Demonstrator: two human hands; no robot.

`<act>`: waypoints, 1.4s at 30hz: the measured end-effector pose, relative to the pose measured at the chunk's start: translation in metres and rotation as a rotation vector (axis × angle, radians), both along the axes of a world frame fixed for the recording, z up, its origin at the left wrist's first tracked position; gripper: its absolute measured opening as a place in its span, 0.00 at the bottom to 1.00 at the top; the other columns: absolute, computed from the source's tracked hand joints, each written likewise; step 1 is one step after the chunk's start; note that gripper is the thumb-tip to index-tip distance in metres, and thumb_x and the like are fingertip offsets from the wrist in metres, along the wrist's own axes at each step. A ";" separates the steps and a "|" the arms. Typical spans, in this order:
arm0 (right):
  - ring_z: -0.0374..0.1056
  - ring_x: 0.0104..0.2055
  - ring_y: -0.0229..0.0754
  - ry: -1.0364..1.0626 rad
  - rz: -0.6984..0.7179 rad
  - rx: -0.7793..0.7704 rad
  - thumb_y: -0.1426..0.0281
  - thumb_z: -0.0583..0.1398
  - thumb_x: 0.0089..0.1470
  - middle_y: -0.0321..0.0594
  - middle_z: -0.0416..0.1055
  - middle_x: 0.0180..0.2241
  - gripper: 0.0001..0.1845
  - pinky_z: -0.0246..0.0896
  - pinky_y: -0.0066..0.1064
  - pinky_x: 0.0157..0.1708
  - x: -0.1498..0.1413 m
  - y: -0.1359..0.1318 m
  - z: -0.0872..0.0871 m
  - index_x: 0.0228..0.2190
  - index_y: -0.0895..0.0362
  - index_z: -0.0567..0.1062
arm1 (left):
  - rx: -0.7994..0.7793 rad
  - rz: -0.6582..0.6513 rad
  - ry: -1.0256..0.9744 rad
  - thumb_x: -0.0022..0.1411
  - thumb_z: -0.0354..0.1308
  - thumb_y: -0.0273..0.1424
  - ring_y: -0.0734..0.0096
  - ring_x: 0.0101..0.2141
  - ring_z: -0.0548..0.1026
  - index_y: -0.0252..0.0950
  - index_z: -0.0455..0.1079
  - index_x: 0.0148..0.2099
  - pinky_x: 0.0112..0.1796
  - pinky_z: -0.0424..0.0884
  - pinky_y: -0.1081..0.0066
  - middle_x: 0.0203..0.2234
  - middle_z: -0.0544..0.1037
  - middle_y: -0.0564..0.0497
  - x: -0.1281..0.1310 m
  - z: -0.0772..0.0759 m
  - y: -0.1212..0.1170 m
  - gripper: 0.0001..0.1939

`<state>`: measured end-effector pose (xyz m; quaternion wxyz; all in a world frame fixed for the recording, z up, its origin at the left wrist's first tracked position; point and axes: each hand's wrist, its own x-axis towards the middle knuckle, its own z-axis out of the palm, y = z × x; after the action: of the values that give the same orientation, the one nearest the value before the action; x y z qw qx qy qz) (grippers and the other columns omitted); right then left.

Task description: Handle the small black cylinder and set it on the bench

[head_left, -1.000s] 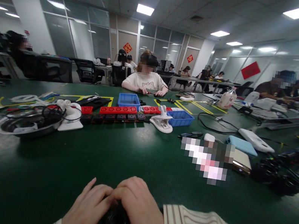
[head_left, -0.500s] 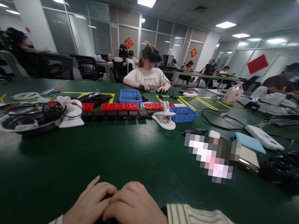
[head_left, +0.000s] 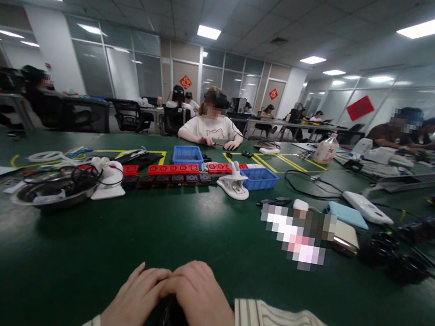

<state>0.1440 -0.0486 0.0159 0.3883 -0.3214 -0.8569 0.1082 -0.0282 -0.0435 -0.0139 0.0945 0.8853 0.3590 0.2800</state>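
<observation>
At the bottom of the head view, my left hand (head_left: 135, 300) and my right hand (head_left: 201, 311) meet at the fingertips over a dark, glossy, rounded object (head_left: 173, 322). My right fingers curl around its far side, and the right thumb lies near its lower edge. The left hand rests against its left side, with one finger slightly raised. Most of the object is hidden under my hands, so its kind cannot be made out. Both hands sit low over the green table (head_left: 124, 247).
Ahead lie a row of red-and-black modules (head_left: 174, 172), blue bins (head_left: 260, 179) and a white clip stand (head_left: 234, 182). A metal bowl (head_left: 56, 194) with cables is on the left. To the right are a power bank (head_left: 344, 239) and black coiled parts (head_left: 408, 267). A co-worker (head_left: 212, 123) sits opposite.
The camera view has tilted up slightly. My right fingers have shifted a little, and more of the dark object shows between my hands.
</observation>
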 end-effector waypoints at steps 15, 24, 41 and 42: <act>0.56 0.30 0.37 -0.073 -0.105 0.001 0.44 0.53 0.45 0.34 0.62 0.27 0.26 0.49 0.30 0.30 -0.007 0.002 -0.018 0.26 0.56 0.63 | -0.064 -0.044 0.066 0.50 0.52 0.45 0.58 0.39 0.69 0.40 0.66 0.42 0.52 0.54 0.49 0.37 0.72 0.47 0.001 0.004 0.004 0.20; 0.60 0.36 0.35 -0.085 0.212 0.142 0.68 0.60 0.46 0.31 0.67 0.30 0.09 0.52 0.29 0.38 0.002 0.005 -0.008 0.30 0.56 0.65 | -0.086 -0.061 0.096 0.47 0.60 0.37 0.61 0.43 0.69 0.40 0.67 0.43 0.52 0.56 0.53 0.40 0.72 0.48 0.007 0.011 -0.001 0.18; 0.56 0.29 0.38 0.081 -0.109 0.097 0.44 0.35 0.54 0.36 0.63 0.26 0.34 0.48 0.32 0.31 -0.008 0.001 -0.016 0.25 0.57 0.65 | -0.105 -0.011 0.034 0.55 0.44 0.53 0.61 0.37 0.70 0.39 0.68 0.41 0.51 0.57 0.48 0.33 0.71 0.48 0.006 0.008 0.001 0.25; 0.56 0.29 0.38 0.065 -0.109 0.109 0.45 0.35 0.55 0.36 0.63 0.26 0.33 0.48 0.31 0.30 -0.008 0.002 -0.016 0.24 0.57 0.65 | -0.120 -0.020 0.028 0.55 0.42 0.55 0.61 0.37 0.70 0.40 0.68 0.41 0.50 0.57 0.48 0.33 0.71 0.48 0.005 0.009 0.002 0.27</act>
<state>0.1360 -0.0469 -0.0002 0.4380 -0.3425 -0.8297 0.0505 -0.0228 -0.0416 -0.0049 0.1450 0.8854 0.3677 0.2446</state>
